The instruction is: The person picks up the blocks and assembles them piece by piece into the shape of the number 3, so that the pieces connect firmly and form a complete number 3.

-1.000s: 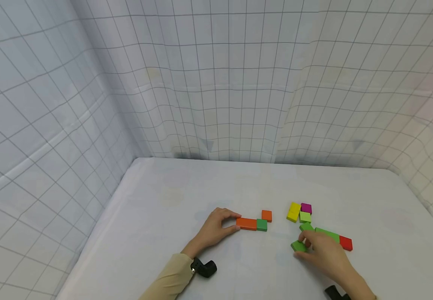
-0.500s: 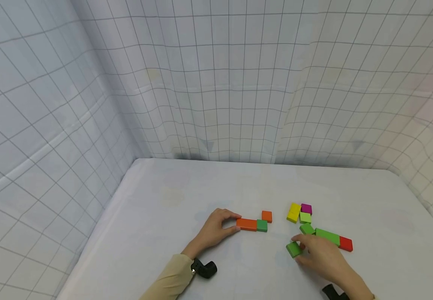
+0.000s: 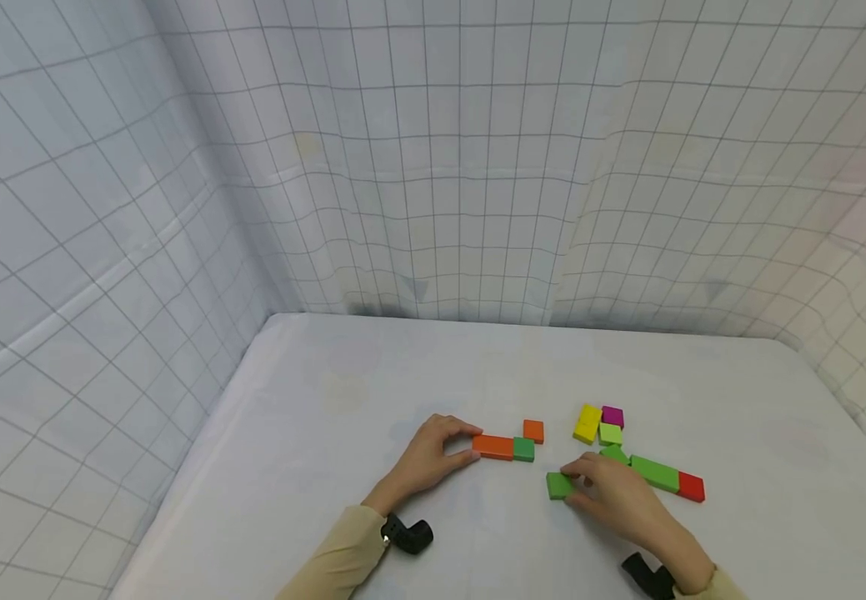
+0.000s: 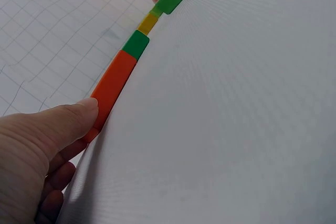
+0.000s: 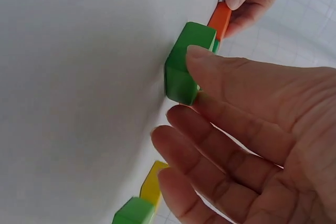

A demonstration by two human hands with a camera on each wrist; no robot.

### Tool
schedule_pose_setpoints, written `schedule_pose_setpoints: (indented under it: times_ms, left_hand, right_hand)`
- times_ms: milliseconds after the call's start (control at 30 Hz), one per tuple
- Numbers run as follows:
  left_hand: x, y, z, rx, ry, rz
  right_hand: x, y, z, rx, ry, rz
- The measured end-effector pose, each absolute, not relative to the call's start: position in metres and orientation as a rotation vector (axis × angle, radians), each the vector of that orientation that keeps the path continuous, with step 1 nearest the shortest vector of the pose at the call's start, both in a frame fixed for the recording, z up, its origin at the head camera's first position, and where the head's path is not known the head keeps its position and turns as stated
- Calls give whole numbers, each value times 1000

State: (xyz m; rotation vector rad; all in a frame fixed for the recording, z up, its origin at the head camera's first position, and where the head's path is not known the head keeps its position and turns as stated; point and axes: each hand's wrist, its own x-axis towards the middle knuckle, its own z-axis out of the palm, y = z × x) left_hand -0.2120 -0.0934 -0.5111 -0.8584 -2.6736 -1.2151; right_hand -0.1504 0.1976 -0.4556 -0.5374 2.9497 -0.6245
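Note:
My left hand point(image 3: 425, 458) pinches the left end of an orange block point(image 3: 493, 447); in the left wrist view the thumb lies on that orange block point(image 4: 113, 85). A dark green block point(image 3: 523, 450) touches its right end. Below and to the right, my right hand point(image 3: 616, 496) holds a green block point(image 3: 558, 486) between thumb and fingers. The right wrist view shows the thumb of the right hand point(image 5: 252, 124) against this green block point(image 5: 184, 61), with the other fingers curved below it.
A small orange block point(image 3: 533, 431) lies behind the dark green one. Right of it are yellow point(image 3: 587, 424), purple point(image 3: 613, 417) and light green point(image 3: 610, 434) blocks. A green piece point(image 3: 615, 454), a long green block point(image 3: 654, 472) and a red block point(image 3: 691, 487) lie beyond the right hand.
My right hand has moved left with the green block, which has turned straighter and come away from the other green pieces. The left hand has stayed at the orange block.

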Motion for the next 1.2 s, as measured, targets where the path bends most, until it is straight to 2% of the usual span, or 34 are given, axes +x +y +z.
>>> schedule_pose_setpoints:
  times_ms: [433,800,1200]
  left_hand:
    - [-212,-92,-509,-866,-2666,-1209]
    - [-212,-93,-510,-881,-2644,-1204]
    - [-211,-93,-509,-876,-2660,-1208]
  right_hand:
    - [-158,186,-460,-640,2919,-750]
    - [-162,176,-463,-570,2958,-752]
    - [-164,175,-463,-633,3000,-781]
